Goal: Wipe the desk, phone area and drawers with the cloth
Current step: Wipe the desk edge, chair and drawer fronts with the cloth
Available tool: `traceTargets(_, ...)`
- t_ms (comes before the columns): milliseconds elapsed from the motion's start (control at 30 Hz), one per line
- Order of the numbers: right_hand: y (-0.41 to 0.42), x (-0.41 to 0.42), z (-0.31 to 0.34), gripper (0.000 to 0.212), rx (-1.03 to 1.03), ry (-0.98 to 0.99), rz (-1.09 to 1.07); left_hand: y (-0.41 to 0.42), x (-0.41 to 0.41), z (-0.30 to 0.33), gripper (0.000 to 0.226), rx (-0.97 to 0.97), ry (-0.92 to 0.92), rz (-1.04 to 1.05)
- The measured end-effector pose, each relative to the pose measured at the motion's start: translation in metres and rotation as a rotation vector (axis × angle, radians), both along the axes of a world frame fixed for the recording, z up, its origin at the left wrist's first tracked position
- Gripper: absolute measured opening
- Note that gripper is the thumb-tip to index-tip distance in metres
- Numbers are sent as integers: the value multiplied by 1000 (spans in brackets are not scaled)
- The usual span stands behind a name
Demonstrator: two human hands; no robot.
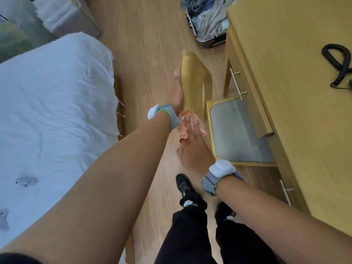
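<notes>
An orange patterned cloth (182,134) lies on the top rail of a wooden chair back (192,77). My right hand (192,143) lies flat over the cloth with its fingers straight, pressing it against the rail. My left hand (177,88) reaches further along the same rail, fingers extended and resting on the wood. The wooden desk (297,88) stands to the right, apart from both hands. A drawer front with a metal bar handle (238,85) faces the chair, and a second handle (286,191) sits lower down. A black coiled phone cord (338,61) lies on the desk's far right.
The chair's grey seat (236,134) is tucked partly under the desk. A bed with white bedding (57,115) fills the left side, leaving a strip of wooden floor. An open suitcase of clothes (207,21) sits on the floor beyond the desk. My legs and black shoes are below.
</notes>
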State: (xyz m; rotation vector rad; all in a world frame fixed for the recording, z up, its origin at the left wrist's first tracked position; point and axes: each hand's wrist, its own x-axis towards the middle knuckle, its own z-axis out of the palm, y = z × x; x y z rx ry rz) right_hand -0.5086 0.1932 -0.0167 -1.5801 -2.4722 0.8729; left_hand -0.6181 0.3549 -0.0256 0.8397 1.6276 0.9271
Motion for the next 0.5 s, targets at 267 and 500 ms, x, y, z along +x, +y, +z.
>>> traceTargets(267,3,4,15,45,-191,400,-209,-67,-29,16,68,-117,-136,155)
traceTargets(500,12,26,50,46,-582,751,-540,-155,-35,11,62,-245,-191,63)
